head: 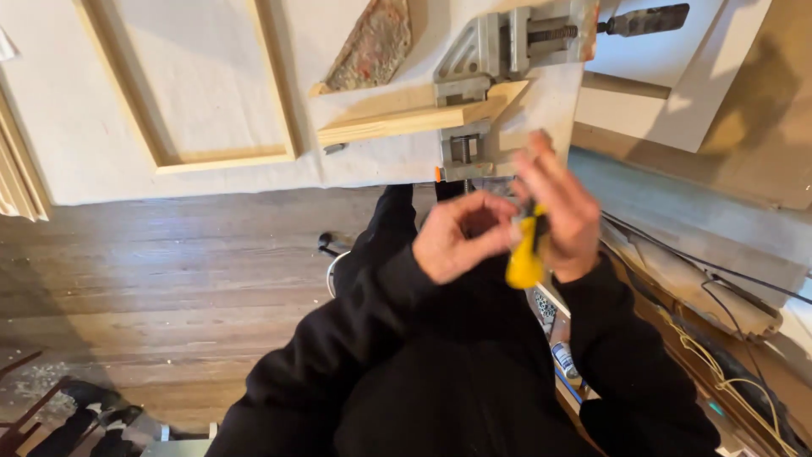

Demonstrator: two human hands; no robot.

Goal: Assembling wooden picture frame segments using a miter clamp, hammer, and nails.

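My right hand (556,211) grips a tool with a yellow handle (524,258), held upright below the table's edge. My left hand (457,237) pinches the upper end of that tool with thumb and fingers curled; the tip itself is hidden between the fingers. Just above both hands a grey metal corner clamp (486,63) holds a pale wooden strip (414,120) on the white table (76,144). Both arms wear black sleeves.
A wooden frame (211,156) lies on the table at the left. A rusty triangular plate (372,42) rests by the clamp. Black cables (702,262) and a yellow cord (727,372) run along a bench at right. Dark plank floor (169,271) lies below.
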